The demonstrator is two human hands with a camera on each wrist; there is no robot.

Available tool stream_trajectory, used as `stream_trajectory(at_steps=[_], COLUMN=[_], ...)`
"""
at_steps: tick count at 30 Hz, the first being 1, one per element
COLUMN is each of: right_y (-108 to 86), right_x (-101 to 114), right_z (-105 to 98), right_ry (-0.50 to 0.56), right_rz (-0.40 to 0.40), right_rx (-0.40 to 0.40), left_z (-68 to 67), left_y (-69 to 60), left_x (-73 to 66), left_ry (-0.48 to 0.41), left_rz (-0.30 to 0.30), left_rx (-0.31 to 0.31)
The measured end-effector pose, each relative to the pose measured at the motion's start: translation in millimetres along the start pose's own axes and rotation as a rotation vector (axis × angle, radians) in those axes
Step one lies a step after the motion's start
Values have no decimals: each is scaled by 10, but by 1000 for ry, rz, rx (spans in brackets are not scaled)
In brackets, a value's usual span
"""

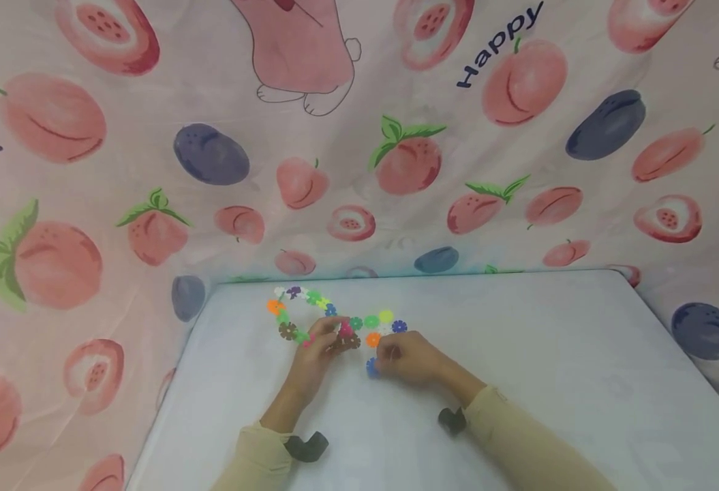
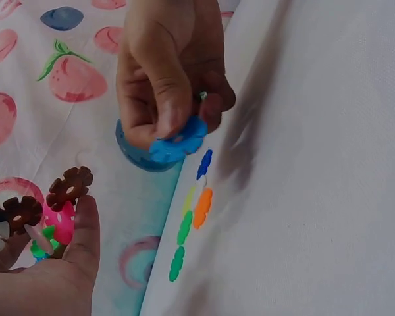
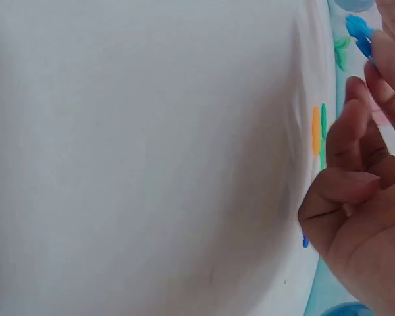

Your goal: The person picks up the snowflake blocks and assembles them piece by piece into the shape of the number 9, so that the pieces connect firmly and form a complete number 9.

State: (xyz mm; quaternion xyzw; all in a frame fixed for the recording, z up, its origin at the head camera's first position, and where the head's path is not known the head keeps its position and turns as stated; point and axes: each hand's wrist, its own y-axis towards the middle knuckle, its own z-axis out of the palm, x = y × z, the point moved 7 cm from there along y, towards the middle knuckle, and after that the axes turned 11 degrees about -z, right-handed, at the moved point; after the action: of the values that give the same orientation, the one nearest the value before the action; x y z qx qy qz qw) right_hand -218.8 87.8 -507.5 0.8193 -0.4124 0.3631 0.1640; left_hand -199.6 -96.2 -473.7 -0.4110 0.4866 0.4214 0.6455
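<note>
In the head view my left hand grips one end of a looped chain of flower-shaped plastic discs in several colours. Brown discs and a pink disc show between its fingers and thumb in the left wrist view. To its right, my right hand pinches a single blue flower disc between thumb and finger, apart from the chain. The same blue disc appears at the top right of the right wrist view, beyond the curled fingers of my right hand.
Loose discs lie on the white table just beyond the hands: green, yellow, dark blue and orange, with a white one among them. A fruit-printed cloth hangs behind the table's far edge.
</note>
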Motion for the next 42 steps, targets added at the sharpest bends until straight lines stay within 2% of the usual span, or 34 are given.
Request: stream_trajectory(at_steps=[5,8,15,20,28,36,42], right_y=[-24,-38,-75,-97,-103,-123,-153], right_x=[95,161,319,417,509,524,594], right_z=[-118,-158,-225,-265,-308,-339,-369], right_ry=[-14,-23,-18,-24,-58,-68,-132], right_rz=[-26,-58,-128,-177,-237,-226,-302], right_rx=[-101,-163,-278,-323,-394,-479,-537], left_z=[1,20,81,86,144,190,237], left_y=[13,16,17,19,25,-11,-21], left_x=[30,26,-21,-24,-46,-68,-73], left_ry=[33,30,17,3,-23,-36,-93], left_rz=[-60,-71,-46,-31,-9,8,34], left_rx=[-41,-57,-85,-112,-93,-61,-36])
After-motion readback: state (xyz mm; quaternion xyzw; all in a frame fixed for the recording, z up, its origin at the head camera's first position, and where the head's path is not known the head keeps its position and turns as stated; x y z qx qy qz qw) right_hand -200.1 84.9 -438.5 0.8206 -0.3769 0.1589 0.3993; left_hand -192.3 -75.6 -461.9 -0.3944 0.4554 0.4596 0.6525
